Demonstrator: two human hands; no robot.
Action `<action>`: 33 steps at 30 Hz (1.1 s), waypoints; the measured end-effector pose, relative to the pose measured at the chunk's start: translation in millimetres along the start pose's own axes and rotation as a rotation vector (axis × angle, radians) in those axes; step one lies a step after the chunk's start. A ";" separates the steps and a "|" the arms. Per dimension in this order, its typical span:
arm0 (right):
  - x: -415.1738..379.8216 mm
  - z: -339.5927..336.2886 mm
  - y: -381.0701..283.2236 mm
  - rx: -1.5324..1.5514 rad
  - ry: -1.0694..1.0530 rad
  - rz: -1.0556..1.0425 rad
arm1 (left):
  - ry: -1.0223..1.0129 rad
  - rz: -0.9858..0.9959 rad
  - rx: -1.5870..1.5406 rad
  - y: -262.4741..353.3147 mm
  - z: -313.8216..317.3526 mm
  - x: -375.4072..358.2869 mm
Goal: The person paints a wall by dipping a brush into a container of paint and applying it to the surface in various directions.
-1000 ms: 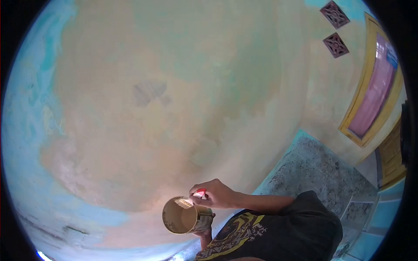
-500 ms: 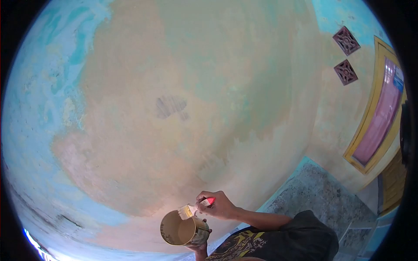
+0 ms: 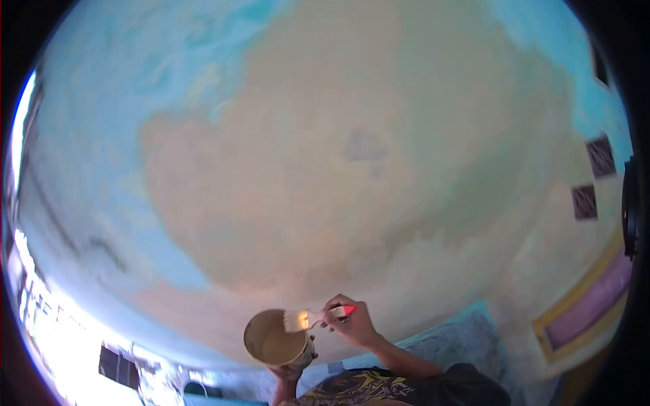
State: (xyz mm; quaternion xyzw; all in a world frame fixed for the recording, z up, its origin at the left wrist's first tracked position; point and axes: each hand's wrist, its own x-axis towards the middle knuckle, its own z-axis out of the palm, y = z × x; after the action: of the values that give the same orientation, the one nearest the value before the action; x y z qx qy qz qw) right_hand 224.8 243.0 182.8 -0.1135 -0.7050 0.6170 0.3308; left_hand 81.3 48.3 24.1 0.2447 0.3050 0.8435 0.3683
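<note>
My left hand (image 3: 287,375) grips a paint bucket (image 3: 309,353) from underneath, its fingers wrapped up the side. The bucket is tilted so its round mouth faces me, and beige paint (image 3: 272,342) shows inside. In my right hand (image 3: 353,322) is a paintbrush (image 3: 302,320) with a red-tipped handle, pinched between closed fingers. Its pale bristles point left, over the right part of the bucket's mouth. Both hands are low in the view, in front of my patterned dark shirt (image 3: 379,387).
Ahead stands a large wall (image 3: 325,203), coated beige across the middle with blue areas at the left and upper right. Two dark vent blocks (image 3: 600,155) and a yellow-framed pink pane (image 3: 589,308) are at the right. Bright daylight (image 3: 61,345) comes in at lower left.
The view has swung left, so the wall patches and vents sit further right and the bright opening shows more. The brush has levelled out, its bristles over the bucket's mouth.
</note>
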 end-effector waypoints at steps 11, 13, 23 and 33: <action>2.4 37.4 -5.3 0.049 0.049 0.015 | 0.102 0.053 -0.265 12.6 -36.7 -13.5; 5.0 45.6 -7.2 0.095 0.038 0.019 | 0.068 0.060 -0.273 24.1 -26.4 -17.9; 15.4 83.1 2.4 -0.022 -0.101 -0.005 | 0.378 0.011 -0.471 15.4 -102.7 -50.2; 40.8 140.2 4.8 -0.007 -0.220 0.041 | 0.417 0.061 -0.503 60.7 -109.6 -76.6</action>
State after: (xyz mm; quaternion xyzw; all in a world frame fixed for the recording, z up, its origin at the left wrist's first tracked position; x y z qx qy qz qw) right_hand 107.8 155.7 188.9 -0.0607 -0.7367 0.6299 0.2385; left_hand 29.5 -80.3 -24.2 -0.0228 0.1484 0.9350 0.3213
